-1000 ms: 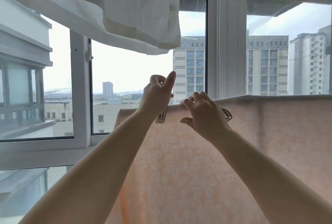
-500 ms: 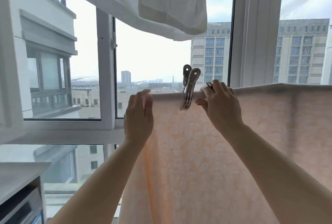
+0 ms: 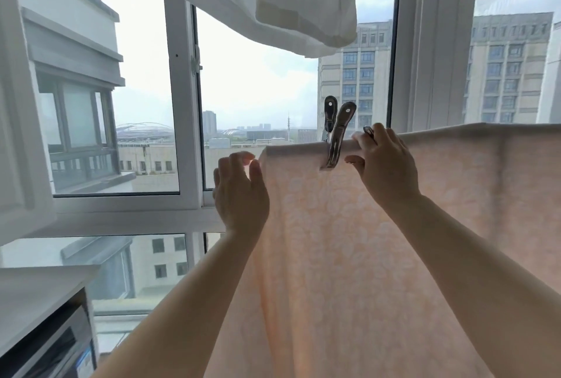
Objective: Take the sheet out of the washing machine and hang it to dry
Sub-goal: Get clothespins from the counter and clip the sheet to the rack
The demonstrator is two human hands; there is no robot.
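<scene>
A peach patterned sheet point(image 3: 379, 256) hangs folded over a rail in front of the window. A metal clip point(image 3: 335, 141) clamps its top edge near the left end. My left hand point(image 3: 239, 192) is beside the sheet's left edge with relaxed fingers, its thumb at the edge. My right hand point(image 3: 387, 168) pinches the top fold just right of the clip, thumb in front and fingers over the top. The metal tip of a second clip point(image 3: 368, 130) pokes out between its fingers.
A white cloth point(image 3: 288, 1) hangs overhead, low above the clip. White window frames point(image 3: 185, 122) stand close behind the sheet. At lower left are a white top point(image 3: 33, 295) and a dark appliance front point(image 3: 51, 350).
My left hand let go of the clip, which stays clamped on the sheet, and dropped to the sheet's left edge. My right hand keeps its hold on the top fold.
</scene>
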